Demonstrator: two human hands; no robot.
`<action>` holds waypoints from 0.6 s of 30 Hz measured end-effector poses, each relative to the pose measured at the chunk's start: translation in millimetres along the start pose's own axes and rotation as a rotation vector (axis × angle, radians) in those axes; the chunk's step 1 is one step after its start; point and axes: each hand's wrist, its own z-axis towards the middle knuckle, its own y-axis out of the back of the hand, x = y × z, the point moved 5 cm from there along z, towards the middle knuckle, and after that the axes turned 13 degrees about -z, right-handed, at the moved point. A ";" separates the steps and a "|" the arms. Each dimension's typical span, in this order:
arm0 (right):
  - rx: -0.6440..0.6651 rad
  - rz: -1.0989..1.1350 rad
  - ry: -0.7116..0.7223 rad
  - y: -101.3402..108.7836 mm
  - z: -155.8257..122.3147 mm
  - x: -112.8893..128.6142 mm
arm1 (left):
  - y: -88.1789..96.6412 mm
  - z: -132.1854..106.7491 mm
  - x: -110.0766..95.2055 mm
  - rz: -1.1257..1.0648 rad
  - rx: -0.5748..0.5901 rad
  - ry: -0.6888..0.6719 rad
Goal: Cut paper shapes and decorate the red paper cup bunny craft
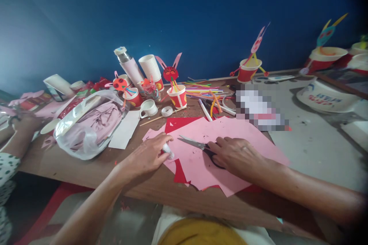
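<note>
A mustard-yellow garment (201, 233) occupies the near edge of the scene, below the tabletop (138, 195). The blue wall (184, 15) forms the far boundary. The brown tabletop extends in front of it from left to right. Overlapping pink paper (186, 164) lies on the near middle portion of the tabletop; red paper (179, 174) projects from beneath it on the near and far sides. A clear plastic bag (82, 149) containing folded pale pink material rests to the left. At the far left, another person's arm, in a dotted sleeve (10, 168), reaches the tabletop edge.

The right hand (235, 157) is closed on the black-handled scissors (197, 144). The scissors are positioned over the pink paper, with the blades directed left and slightly parted. The left hand (153, 153) is located at the left side of the pink paper and grips a small white object (166, 149) between thumb and fingers; the type of object cannot be determined.

Beyond the paper, a pink bottle (134, 71) stands left of a cup stack (149, 67). Nearer, a red-and-white cup (176, 97) carries a red rabbit-eared figure. A white mug (148, 108) and, smaller, a tape roll (166, 111) sit just left of it.
</note>
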 end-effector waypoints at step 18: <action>-0.038 -0.008 -0.014 1.1 1.4 0.6 | -4.6 -9.6 3.4 -0.047 -0.061 0.073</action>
